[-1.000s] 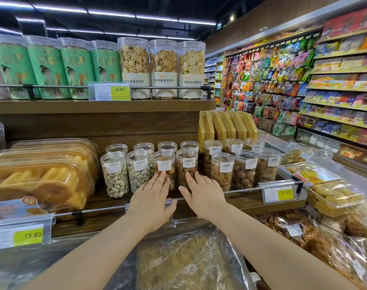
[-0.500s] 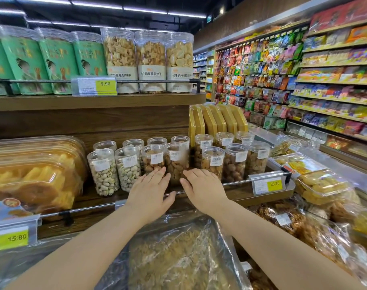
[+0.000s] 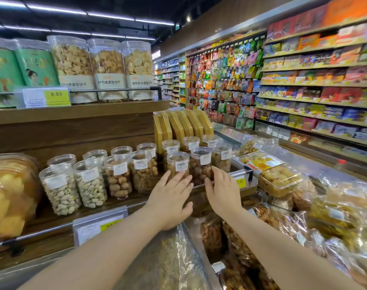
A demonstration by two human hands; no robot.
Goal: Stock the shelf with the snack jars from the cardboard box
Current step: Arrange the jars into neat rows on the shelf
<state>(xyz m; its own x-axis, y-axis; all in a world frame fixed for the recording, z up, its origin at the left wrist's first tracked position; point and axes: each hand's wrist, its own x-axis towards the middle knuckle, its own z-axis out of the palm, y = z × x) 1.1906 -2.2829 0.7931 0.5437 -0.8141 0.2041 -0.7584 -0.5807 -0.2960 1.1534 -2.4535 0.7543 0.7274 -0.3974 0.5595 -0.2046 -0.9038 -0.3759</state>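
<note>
Several clear snack jars with white labels stand in two rows on the wooden middle shelf (image 3: 59,218). Pistachio jars (image 3: 61,189) are at the left, nut jars (image 3: 117,176) in the middle, darker ones (image 3: 200,164) at the right. My left hand (image 3: 170,197) reaches forward with straight fingers, its fingertips against the front of a nut jar (image 3: 178,164). My right hand (image 3: 222,191) is stretched out flat just right of the dark jar, fingertips near its lower side. Neither hand grips anything. No cardboard box is in view.
A metal rail with price tags (image 3: 98,227) runs along the shelf's front edge. Tall biscuit jars (image 3: 107,70) and green tins (image 3: 38,68) fill the upper shelf. Yellow boxes (image 3: 184,124) lean behind the jars. Bagged snacks (image 3: 304,216) lie at the right, plastic tubs (image 3: 8,195) at the left.
Both hands have shifted right along the shelf, from the middle jars to the two front jars near the right end. The view has turned right as well.
</note>
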